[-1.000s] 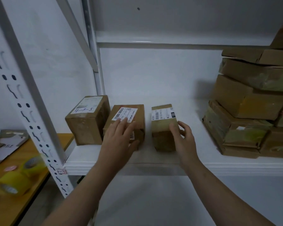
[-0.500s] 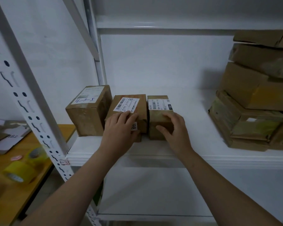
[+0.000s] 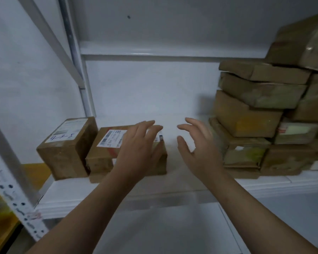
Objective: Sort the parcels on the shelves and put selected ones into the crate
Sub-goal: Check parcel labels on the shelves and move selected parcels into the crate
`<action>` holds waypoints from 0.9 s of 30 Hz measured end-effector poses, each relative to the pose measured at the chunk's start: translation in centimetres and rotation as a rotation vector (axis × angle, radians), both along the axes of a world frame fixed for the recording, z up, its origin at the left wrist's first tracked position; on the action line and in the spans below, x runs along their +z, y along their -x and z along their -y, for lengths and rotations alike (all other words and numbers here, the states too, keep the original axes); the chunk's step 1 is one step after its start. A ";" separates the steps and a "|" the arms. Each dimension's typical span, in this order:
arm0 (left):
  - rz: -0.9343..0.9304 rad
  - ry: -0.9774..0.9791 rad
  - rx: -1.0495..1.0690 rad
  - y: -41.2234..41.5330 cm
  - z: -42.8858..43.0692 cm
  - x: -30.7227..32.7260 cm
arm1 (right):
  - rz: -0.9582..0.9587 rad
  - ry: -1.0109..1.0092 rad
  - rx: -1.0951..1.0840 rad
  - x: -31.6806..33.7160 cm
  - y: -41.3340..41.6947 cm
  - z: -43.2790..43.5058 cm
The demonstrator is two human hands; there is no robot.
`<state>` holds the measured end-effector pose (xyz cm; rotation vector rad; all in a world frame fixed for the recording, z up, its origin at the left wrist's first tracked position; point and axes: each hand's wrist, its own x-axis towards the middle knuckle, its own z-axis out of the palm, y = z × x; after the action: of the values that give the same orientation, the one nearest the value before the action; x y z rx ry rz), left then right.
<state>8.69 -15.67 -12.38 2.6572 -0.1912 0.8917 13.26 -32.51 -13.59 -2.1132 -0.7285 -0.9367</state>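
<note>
Three small brown parcels sit in a row on the white shelf (image 3: 154, 191), lower left-centre of frame: the left box (image 3: 66, 153) w/ handwritten digits on its white label, the middle box (image 3: 99, 162) w/ a printed barcode label just beside it, & a third box (image 3: 163, 165) tight against the middle one, mostly hidden. Left hand (image 3: 138, 151) lies over the tops of the middle & third boxes, fingers straight & close together, gripping nothing. Right hand (image 3: 200, 151), centre-right, is over bare shelf just right of the third box, fingers spread & loosely curved, holding nothing; can't tell if it touches the shelf. At the right edge a tall, uneven stack of parcels (image 3: 255, 116) stands apart from the row. A perforated shelf post (image 3: 13, 191) crosses the lower left; edges of frame are blurred
</note>
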 end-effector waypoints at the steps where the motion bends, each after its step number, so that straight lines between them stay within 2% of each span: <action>1: 0.047 -0.013 -0.024 -0.5 1.2 0.6 | 0.034 -0.012 -0.019 0.8 0.0 1.3; 8: 0.156 0.033 -0.181 -3.3 10.4 4.9 | 0.175 -0.096 -0.183 5.3 0.3 12.2; 14: 0.213 0.072 -0.325 -5.8 19.7 10.6 | 0.042 -0.166 -0.447 11.2 -2.0 20.7; 20: 0.176 0.224 -0.401 -9.5 26.1 16.1 | -0.009 -0.369 -0.283 16.6 -4.4 25.9; 27: 0.089 0.351 -0.425 -11.4 29.3 19.1 | -0.127 -0.353 -0.129 18.4 -6.0 27.7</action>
<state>20.04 -45.01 6.74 2.1423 -0.5443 0.8131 19.25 -60.20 4.77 -1.9005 -0.3368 -0.9146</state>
